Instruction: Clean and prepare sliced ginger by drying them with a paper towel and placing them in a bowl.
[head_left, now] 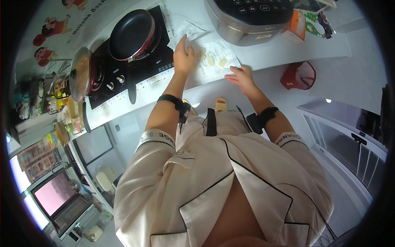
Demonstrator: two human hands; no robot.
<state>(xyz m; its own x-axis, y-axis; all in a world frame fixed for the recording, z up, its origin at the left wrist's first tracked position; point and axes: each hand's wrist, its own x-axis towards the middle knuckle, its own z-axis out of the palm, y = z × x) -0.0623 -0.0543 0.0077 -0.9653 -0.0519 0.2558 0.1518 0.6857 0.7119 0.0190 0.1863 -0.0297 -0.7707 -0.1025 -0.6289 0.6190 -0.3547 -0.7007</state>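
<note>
Pale pieces (211,61), white paper (224,50) beneath, between left grip (184,57) and right grip (242,77)

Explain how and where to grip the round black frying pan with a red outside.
Probably grip the long black handle, coming from the person's side: it juts from the pan toward the person, ending beyond the flat black hob.
</note>
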